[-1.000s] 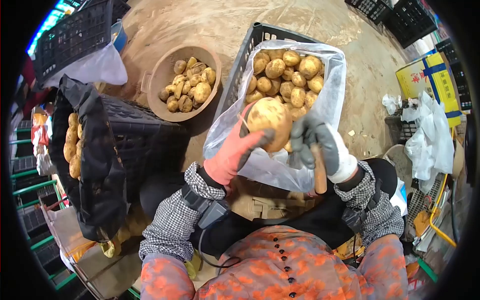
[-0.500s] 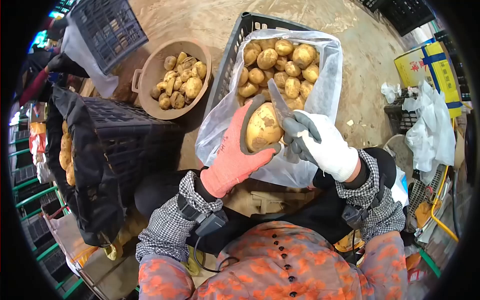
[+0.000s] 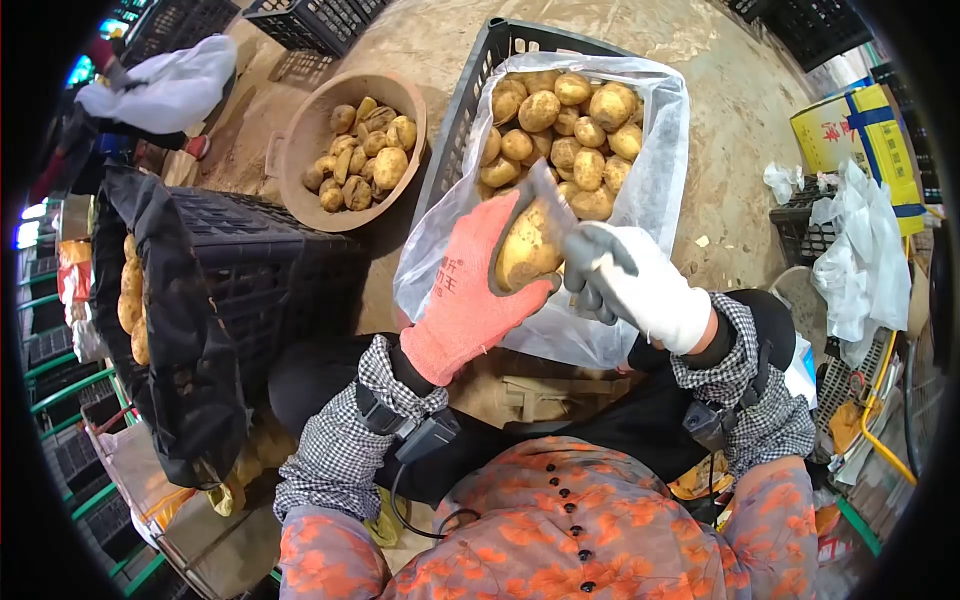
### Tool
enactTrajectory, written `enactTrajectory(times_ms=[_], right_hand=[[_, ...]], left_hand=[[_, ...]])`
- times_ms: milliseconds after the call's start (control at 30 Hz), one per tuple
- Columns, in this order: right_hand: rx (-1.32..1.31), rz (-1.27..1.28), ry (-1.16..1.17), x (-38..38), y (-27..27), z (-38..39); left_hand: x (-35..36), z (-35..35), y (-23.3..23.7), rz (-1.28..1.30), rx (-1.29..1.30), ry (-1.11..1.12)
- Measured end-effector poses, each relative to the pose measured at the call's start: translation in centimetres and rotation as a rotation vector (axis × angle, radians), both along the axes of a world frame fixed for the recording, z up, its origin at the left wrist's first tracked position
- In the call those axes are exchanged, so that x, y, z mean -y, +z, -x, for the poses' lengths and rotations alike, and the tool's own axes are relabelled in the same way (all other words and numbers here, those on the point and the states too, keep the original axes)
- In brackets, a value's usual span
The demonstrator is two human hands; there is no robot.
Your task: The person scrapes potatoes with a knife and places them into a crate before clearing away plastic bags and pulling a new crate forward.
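Note:
My left hand [image 3: 478,280], in a pink glove with grey palm, is wrapped round a large potato [image 3: 530,248] with brown patches on its skin. My right hand [image 3: 630,275], in a white glove with grey fingertips, is closed on a knife. Its broad grey blade [image 3: 552,190], blurred, lies against the upper side of the potato; the handle is mostly hidden by the fingers. Just beyond both hands is a dark plastic crate [image 3: 447,150] lined with a white translucent bag [image 3: 662,150], full of potatoes [image 3: 588,133].
A brown basin [image 3: 298,190] of cut and blemished potatoes stands left of the crate. Nearer on the left is a black crate [image 3: 235,215] draped with dark cloth. Plastic bags [image 3: 850,260] and a yellow box [image 3: 855,135] lie right. At upper left another person holds white sheeting [image 3: 165,90].
My left hand has turned the potato, and the knife blade has swung left across its top. The other person's dark crate has left their hands; a crate now stands on the floor at the top.

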State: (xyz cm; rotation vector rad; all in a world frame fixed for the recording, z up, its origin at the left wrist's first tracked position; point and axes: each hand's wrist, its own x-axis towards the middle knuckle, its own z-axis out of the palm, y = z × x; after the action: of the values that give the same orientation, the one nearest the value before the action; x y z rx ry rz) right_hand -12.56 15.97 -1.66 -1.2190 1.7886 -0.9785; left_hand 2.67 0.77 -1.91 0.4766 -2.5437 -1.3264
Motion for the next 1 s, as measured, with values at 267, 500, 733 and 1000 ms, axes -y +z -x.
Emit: enactTrajectory(times_ms=[267,500,733,1000], right_hand=[[0.204,0.002,-0.082,0.4,-0.8,-0.1],[0.412,-0.12,-0.175,0.6,1.1,-1.1],[-0.416,0.155,-0.015,0.2,-0.6,-1.4],[0.764,-0.018,-0.208,0.4,1.9,-0.7]], left_hand=[[0.4,-0.2,0.0,0.135,-0.043,-0.02],[0.0,-0.2,0.0,-0.54,0.093,0.086],[-0.1,-0.3,-0.7,-0.507,0.097,0.047],[0.7,-0.1,0.9,-0.945,0.14,0.056]])
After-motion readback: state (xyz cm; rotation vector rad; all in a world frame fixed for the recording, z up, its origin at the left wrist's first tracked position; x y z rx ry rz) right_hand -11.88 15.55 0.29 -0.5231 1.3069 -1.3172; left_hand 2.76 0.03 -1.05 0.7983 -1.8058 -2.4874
